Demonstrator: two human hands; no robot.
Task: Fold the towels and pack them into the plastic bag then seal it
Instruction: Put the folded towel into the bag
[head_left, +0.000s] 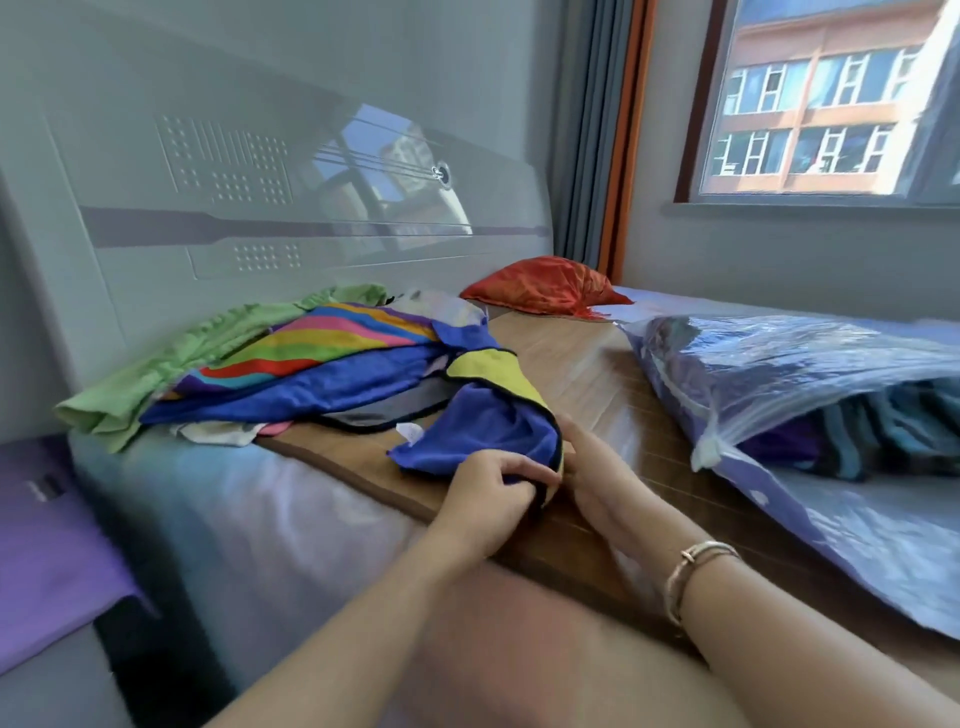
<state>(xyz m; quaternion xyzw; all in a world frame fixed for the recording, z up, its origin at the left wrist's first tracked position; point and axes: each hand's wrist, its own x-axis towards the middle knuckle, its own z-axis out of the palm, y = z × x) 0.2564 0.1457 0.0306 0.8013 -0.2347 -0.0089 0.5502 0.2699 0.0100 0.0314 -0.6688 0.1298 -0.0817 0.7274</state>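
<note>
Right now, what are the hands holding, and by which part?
Both hold the blue towel with the yellow patch. The left hand grips its near corner; the right hand touches the black-trimmed edge beside it, grip unclear.

No text, brand, number or sign is legible anywhere. A small white tag (410, 431) sits on the blue towel (483, 431) at about six o'clock from the towel pile, but its print is too blurred to read.
</note>
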